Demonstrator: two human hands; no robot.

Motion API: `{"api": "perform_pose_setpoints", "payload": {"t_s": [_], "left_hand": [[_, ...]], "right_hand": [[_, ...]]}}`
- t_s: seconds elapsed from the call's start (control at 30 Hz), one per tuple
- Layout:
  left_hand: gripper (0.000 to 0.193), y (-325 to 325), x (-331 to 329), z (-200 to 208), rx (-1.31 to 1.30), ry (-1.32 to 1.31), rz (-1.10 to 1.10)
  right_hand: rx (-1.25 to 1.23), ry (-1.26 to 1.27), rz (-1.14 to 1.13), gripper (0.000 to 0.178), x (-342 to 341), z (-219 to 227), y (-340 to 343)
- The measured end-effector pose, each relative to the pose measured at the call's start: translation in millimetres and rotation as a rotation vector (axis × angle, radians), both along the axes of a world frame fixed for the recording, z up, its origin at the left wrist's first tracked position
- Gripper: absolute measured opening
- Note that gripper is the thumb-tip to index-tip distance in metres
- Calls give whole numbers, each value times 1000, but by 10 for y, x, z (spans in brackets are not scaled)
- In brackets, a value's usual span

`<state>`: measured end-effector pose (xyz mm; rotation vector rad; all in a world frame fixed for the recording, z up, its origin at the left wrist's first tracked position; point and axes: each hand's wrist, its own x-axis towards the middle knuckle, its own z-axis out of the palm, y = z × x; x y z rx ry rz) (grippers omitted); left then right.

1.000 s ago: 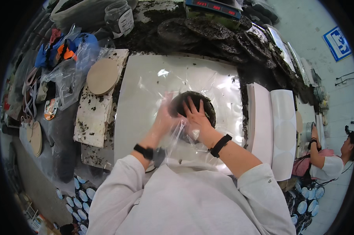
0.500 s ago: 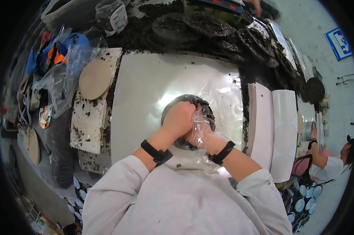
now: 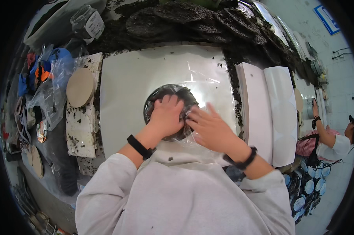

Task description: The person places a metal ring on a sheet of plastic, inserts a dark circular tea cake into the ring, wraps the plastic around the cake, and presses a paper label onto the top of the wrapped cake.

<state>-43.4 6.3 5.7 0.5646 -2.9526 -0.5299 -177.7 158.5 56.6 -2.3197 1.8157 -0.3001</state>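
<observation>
Currently the left hand lies on one film-wrapped dark disc, grip unclear; the right hand alongside, loosely spread.

Head-worn fisheye, facing down, fairly near

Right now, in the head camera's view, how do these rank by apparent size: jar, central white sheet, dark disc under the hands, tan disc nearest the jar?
Largest to smallest:
1. White sheet
2. Dark disc, partly covered
3. Jar and tan disc: too alike to rank
</observation>
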Motion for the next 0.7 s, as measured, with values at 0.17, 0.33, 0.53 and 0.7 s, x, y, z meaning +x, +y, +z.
{"api": "perform_pose_setpoints", "payload": {"t_s": [0.17,0.33,0.53,0.7], "left_hand": [[52,161,-75,-114,-203,-78,-102],[54,93,-6,-80,-251,-150,-89],[55,107,-46,-78,-312,-202,-120],[41,-430,90,81,913,257,17]], "right_hand": [[291,-685,-1065,50,-274,-618,930],[128,-1134,-924,53,-442,-198,863],[-29,-527,-473,52,272,-145,692],[-66,-174,-272,55,280,-239,97]]}}
